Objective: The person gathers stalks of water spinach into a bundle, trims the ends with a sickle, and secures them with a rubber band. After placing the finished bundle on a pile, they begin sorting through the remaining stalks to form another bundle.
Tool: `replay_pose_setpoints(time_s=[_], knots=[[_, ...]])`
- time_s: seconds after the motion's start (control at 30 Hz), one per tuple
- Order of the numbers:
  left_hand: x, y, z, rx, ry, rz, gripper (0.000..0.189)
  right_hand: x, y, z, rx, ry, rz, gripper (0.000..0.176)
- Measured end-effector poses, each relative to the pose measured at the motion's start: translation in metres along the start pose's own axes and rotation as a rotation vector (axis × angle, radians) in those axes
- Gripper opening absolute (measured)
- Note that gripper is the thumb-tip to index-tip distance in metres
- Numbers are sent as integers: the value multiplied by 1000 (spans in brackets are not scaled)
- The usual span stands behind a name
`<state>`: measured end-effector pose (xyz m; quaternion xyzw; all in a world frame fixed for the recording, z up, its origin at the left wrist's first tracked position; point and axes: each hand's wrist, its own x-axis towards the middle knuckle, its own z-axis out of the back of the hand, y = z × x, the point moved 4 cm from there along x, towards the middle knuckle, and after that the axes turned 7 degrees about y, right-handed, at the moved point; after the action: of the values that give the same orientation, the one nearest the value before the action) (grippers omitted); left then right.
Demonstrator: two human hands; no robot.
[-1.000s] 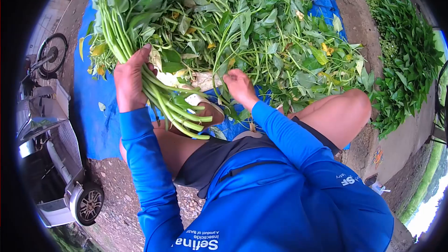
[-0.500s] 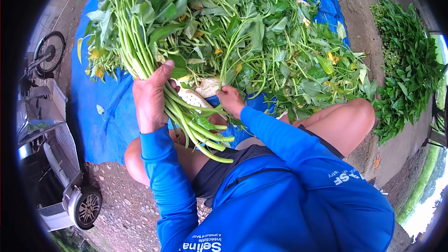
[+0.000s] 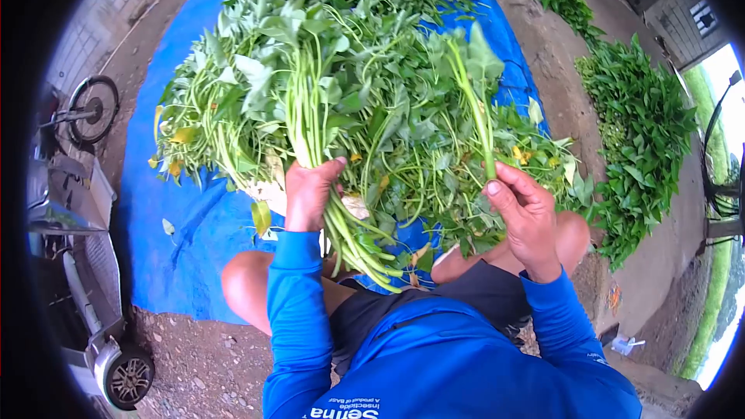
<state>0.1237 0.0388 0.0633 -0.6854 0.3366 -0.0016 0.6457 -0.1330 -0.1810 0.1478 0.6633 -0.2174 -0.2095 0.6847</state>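
My left hand (image 3: 310,195) is closed round a bunch of water spinach (image 3: 306,112), its leaves pointing away from me and its cut stem ends hanging toward my lap. Between the thumb and fingers of my right hand (image 3: 524,213) is a single water spinach stem (image 3: 475,101), upright with a leaf at its top. Beyond both hands lies a large heap of loose water spinach (image 3: 396,70), with some yellowed leaves mixed in. Under the heap is a blue tarp (image 3: 167,264). A pale object beneath the bunch is mostly hidden.
Bundled greens (image 3: 640,132) lie in a row on the concrete at the right. At the left stand a wheeled vehicle (image 3: 128,376) and another wheel (image 3: 93,110). Gravel (image 3: 198,361) borders the near tarp edge. My bent legs flank the working area.
My right hand has moved from beside the bunch out to the right, lifting a single stem. The bunch in my left hand stands more upright, and the view has tilted up toward the heap.
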Motion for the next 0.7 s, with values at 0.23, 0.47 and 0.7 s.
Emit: replay_pose_setpoints(time_s=[0.23,0.47,0.7], knots=[[2,9,-5,31,14,-89,20,38,30,-72,-202,34,306,30],[-9,7,-6,15,42,-138,25,20,-47,-154,-293,286,176,32],[-14,10,-4,-256,74,-152,44,12,-56,-158,-312,332,146,33]])
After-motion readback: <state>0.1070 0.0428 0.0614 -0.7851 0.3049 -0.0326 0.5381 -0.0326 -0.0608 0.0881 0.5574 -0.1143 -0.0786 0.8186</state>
